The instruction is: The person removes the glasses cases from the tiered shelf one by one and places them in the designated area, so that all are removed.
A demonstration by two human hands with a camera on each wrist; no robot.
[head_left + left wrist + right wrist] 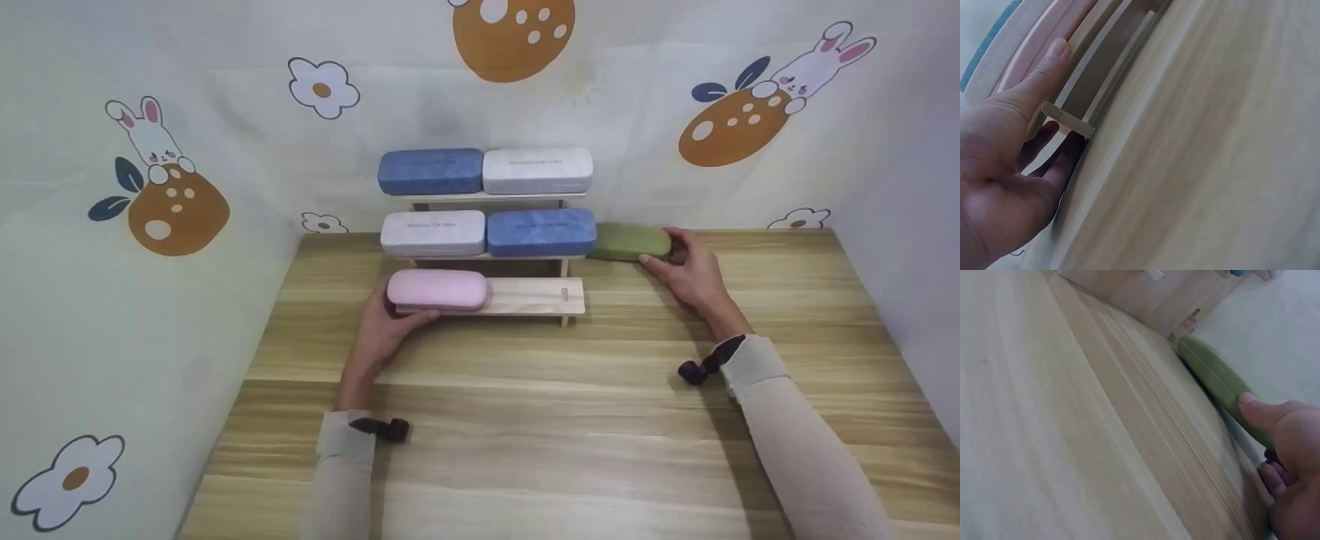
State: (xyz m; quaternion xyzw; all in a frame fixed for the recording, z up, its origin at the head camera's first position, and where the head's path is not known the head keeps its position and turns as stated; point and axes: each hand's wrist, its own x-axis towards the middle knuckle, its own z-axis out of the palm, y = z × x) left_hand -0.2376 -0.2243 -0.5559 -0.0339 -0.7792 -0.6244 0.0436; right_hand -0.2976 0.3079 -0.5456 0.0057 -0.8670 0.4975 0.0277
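A pink glasses case (437, 289) sits on the left of the lowest step of a wooden display stand (534, 295). My left hand (381, 322) wraps the left end of that step beside the case. In the left wrist view its thumb lies along the front, and its other fingers (1064, 160) curl beneath the board by a leg. My right hand (694, 274) pinches the right end of a green glasses case (632, 241), thumb in front. This case lies on the table right of the stand, its left end hidden behind a blue case in the head view.
On the middle step are a white case (433, 233) and a blue case (541, 232). The top step bears another blue case (430, 172) and white case (538, 171). Behind the wood-grain table (510, 420) hangs a printed wall covering (637, 112).
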